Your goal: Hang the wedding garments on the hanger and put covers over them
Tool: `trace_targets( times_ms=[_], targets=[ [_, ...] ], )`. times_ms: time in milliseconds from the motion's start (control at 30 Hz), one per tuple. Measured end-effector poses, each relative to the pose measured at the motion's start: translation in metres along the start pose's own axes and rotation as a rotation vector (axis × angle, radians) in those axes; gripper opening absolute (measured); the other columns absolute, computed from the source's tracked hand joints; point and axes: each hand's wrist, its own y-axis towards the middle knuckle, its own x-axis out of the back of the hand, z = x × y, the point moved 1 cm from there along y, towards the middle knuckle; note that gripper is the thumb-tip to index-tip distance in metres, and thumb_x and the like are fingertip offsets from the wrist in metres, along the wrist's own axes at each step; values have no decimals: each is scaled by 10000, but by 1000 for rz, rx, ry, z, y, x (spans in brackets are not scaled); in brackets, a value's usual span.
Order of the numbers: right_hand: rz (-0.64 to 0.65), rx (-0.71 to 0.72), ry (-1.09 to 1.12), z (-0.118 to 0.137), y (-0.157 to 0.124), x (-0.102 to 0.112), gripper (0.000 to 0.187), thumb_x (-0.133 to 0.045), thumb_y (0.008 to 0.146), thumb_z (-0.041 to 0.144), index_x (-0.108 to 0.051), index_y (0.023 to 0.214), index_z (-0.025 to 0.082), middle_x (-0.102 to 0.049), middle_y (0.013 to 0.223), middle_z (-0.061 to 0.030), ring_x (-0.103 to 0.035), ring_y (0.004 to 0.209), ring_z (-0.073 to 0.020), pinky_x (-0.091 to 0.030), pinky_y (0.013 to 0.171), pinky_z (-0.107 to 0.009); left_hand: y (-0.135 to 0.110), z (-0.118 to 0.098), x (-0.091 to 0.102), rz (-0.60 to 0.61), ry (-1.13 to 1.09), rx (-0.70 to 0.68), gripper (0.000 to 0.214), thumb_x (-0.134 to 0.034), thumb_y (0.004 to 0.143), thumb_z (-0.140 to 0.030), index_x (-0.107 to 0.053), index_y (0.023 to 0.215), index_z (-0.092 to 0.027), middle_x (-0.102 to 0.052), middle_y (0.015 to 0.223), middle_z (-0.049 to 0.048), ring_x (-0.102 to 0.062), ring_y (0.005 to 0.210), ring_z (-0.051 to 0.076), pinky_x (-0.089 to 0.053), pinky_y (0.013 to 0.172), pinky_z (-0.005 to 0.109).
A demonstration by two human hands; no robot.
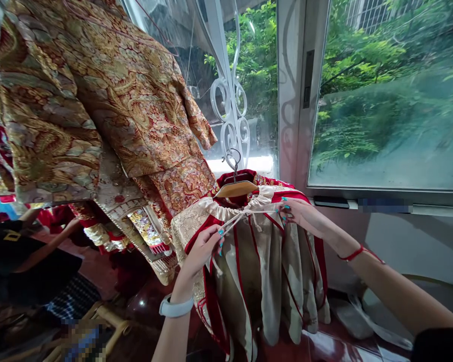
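A cream garment [251, 261] with red trim and a gathered drawstring neck or waist hangs from a wooden hanger [236, 189]. My left hand [206, 246] pinches one end of the white drawstring [232, 220] at the garment's left front. At the right of the gathered edge, my right hand [295, 212] has its fingers closed on the other end, pulled out sideways. The string crosses itself at the middle of the gathers; whether it is knotted there I cannot tell. A loose string end dangles below my left hand.
Gold and red embroidered jackets [128, 100] hang at the left. Behind stand a window [385, 110] and white scrolled ironwork [228, 110]. A dark flat object [331, 202] lies on the sill. A person in black [30, 256] is at the lower left, near a bamboo-like frame [113, 327].
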Motion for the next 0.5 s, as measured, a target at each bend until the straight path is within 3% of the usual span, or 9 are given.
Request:
trace_targets(
  times_ms=[67, 133, 200, 300, 400, 467, 500],
  targets=[
    [-39, 39, -204, 5, -2, 5, 364, -434, 922, 499, -539, 736, 204, -591, 722, -39, -517, 606, -159, -445, 582, -294, 1, -1, 1, -18, 14, -12, 288, -550, 827, -458, -498, 726, -193, -482, 664, -52, -466, 550, 73, -342, 499, 187],
    [-168, 180, -524, 12, -4, 7, 319, -448, 910, 454, -492, 707, 212, -561, 727, -44, -497, 660, -175, -400, 611, -298, 4, 0, 1, -51, 10, -30, 291, -555, 815, -458, -505, 711, -190, -478, 648, -53, -465, 548, 76, -356, 515, 193],
    [-259, 273, -680, 17, -8, 6, 254, -467, 900, 411, -490, 742, 214, -566, 777, -54, -498, 725, -190, -380, 643, -303, 6, 2, 0, -105, 3, -45, 297, -559, 805, -460, -499, 693, -191, -475, 632, -53, -457, 538, 78, -356, 512, 198],
    [-123, 159, -398, 16, -14, 5, 258, -498, 892, 457, -492, 795, 218, -523, 721, -14, -475, 649, -161, -379, 600, -286, 6, 5, -2, -136, 7, -42, 299, -563, 802, -468, -502, 699, -194, -475, 626, -53, -449, 527, 82, -334, 483, 198],
    [47, -159, 73, 10, -19, 11, 350, -573, 821, 552, -504, 784, 211, -461, 651, 28, -392, 523, -111, -340, 489, -252, 5, 8, 0, -103, 23, -38, 304, -565, 812, -480, -528, 734, -189, -475, 641, -52, -450, 532, 80, -337, 483, 195],
    [52, -305, 203, 6, -22, 16, 367, -613, 774, 557, -540, 782, 197, -446, 632, 37, -333, 488, -90, -294, 441, -238, 6, 11, 0, -96, 38, -55, 311, -572, 813, -482, -531, 726, -186, -467, 639, -55, -446, 534, 78, -364, 505, 198],
    [29, -308, 186, 4, -22, 17, 359, -631, 761, 542, -555, 773, 191, -441, 626, 39, -323, 489, -85, -284, 435, -233, 7, 13, -1, -104, 46, -63, 313, -578, 811, -480, -531, 718, -185, -464, 634, -57, -443, 533, 78, -374, 516, 200]
  ],
)
